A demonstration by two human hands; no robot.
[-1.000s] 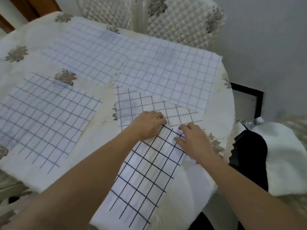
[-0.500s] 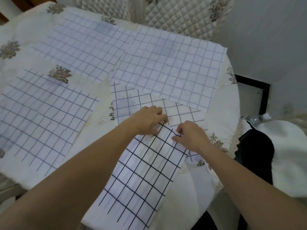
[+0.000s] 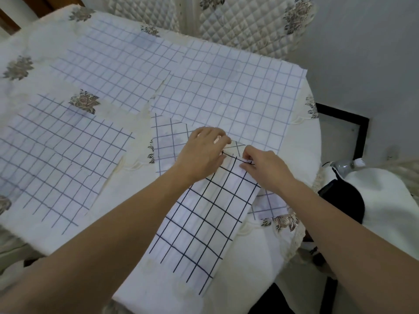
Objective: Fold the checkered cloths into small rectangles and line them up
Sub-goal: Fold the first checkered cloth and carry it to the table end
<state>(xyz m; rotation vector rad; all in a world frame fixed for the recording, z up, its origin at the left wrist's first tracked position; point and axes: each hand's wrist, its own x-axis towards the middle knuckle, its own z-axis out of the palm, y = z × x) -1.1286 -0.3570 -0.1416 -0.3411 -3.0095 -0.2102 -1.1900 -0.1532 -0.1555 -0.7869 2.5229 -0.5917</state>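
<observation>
Honestly, barely getting started: flat left hand (image 3: 204,155) is pressing, right hand (image 3: 266,169) is pinching the strip-folded cloth (image 3: 204,223), and unfolded cloths (image 3: 226,94) are lying beyond them.

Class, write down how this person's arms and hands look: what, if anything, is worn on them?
Both arms are bare: no sleeve shows on the left forearm or the right forearm right to the picture's edge. The left hand and right hand wear no gloves, and no ring, watch or bracelet is visible.
</observation>
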